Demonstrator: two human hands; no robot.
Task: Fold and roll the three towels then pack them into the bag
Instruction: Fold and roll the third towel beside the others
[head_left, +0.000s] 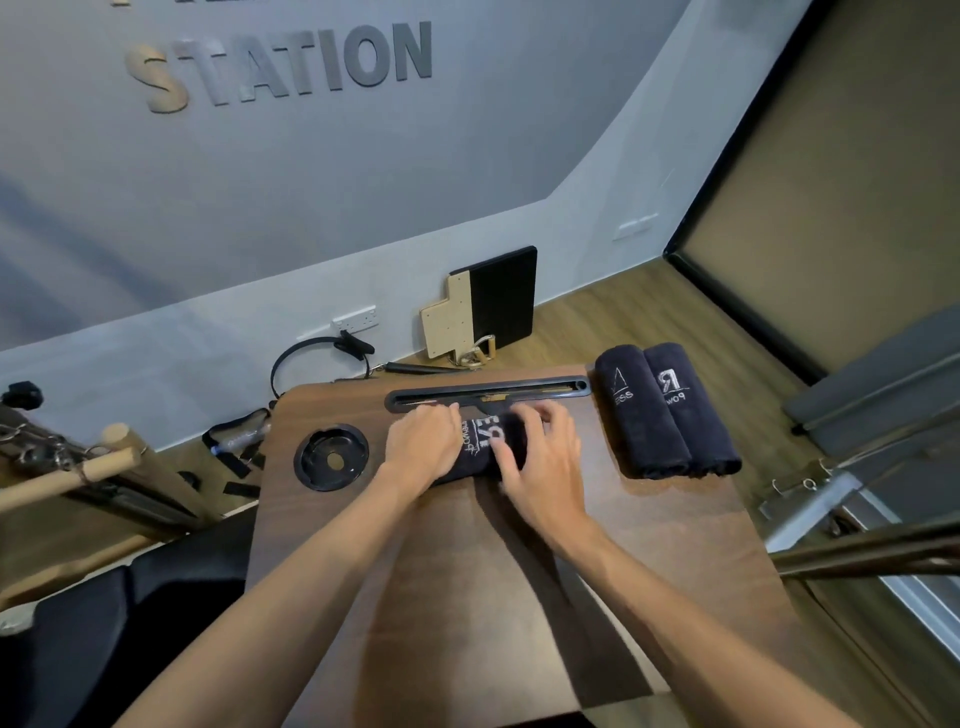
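Note:
A dark navy towel (485, 447) with white lettering lies rolled across the far middle of the brown table (467, 597). My left hand (423, 444) is curled over the roll's left end. My right hand (540, 460) lies over its right end, fingers bent round the cloth. Two more navy towels sit rolled side by side at the table's far right: one (636, 415) beside the other (691, 410), touching each other and apart from my hands. No bag is in view.
A black round cup holder (331, 457) is set into the table's left side and a long black slot (488, 394) runs along its far edge. Wooden bars and straps stand at left, a black board leans on the wall, metal frame parts at right.

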